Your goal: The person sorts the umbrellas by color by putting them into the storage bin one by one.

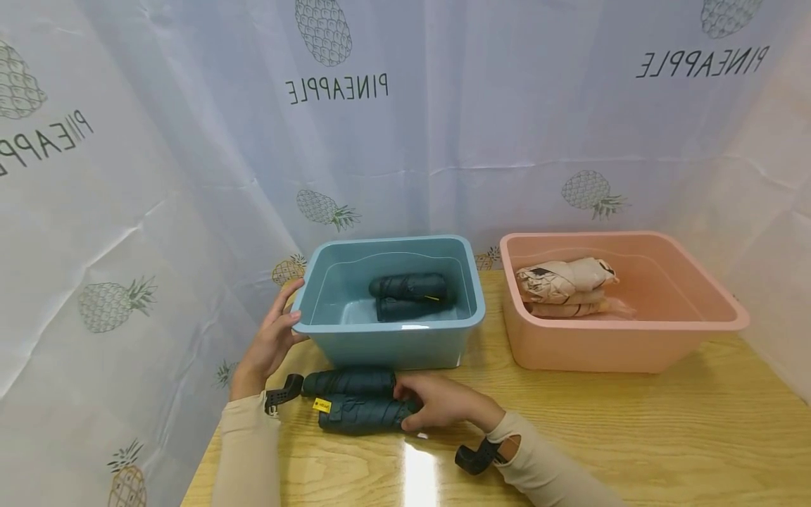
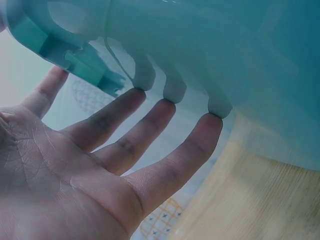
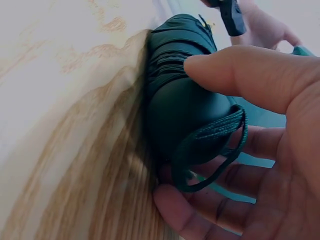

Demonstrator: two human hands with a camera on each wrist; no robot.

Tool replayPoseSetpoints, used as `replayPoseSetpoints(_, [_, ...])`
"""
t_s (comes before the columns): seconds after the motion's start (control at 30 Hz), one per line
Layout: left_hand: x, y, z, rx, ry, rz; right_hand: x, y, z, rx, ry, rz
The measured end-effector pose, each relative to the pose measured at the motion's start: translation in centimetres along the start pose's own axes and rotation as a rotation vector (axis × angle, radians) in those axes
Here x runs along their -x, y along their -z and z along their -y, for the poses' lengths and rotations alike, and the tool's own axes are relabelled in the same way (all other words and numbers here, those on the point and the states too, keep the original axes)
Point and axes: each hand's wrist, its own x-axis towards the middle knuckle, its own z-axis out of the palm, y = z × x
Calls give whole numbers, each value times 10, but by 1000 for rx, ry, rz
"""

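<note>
Two dark green folded umbrellas lie side by side on the table in front of the blue bin (image 1: 386,348). My right hand (image 1: 443,403) grips the right end of the nearer umbrella (image 1: 361,415), which carries a yellow tag. In the right wrist view the thumb presses on the umbrella (image 3: 187,107) and the fingers curl under its cord loop (image 3: 240,125). The rear umbrella (image 1: 348,382) touches this hand's fingers in the head view. My left hand (image 1: 272,338) rests with extended fingers against the bin's left side; its fingertips (image 2: 207,125) touch the wall.
Inside the blue bin lie two more dark folded umbrellas (image 1: 408,286). A pink bin (image 1: 589,348) stands to the right, holding beige folded umbrellas (image 1: 567,278). Behind the wooden table (image 1: 570,429) hangs a pineapple-print curtain (image 1: 443,141), which also runs along the left side.
</note>
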Motion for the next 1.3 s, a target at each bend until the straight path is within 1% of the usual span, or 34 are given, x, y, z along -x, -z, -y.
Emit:
replayPoseSetpoints(0.1, [0, 0, 0, -5, -1, 1, 0, -2, -1, 50, -12, 3])
replayPoseSetpoints(0.23, [0, 1, 0, -4, 0, 4, -1, -3, -1, 87, -25, 6])
replayPoseSetpoints(0.37, [1, 2, 0, 1, 4, 4, -3, -4, 0, 55, -30, -20])
replayPoseSetpoints(0.53, [1, 1, 0, 4, 3, -1, -3, -1, -2, -65, -30, -77])
replayPoseSetpoints(0.73, [2, 1, 0, 10, 0, 3, -1, 4, -5, -226, -61, -100])
replayPoseSetpoints(0.9, [1, 1, 2, 6, -4, 7, 1, 10, -6, -390, -64, -79])
replayPoseSetpoints(1.1, [1, 1, 2, 4, -6, 6, 1, 13, -6, -456, -52, -57])
replayPoseSetpoints(1.13, [1, 1, 2, 6, -6, 7, 1, 13, -6, -481, -56, -52])
replayPoseSetpoints(1.3, [0, 2, 3, 8, -6, 6, 2, 13, -3, -754, -104, -12])
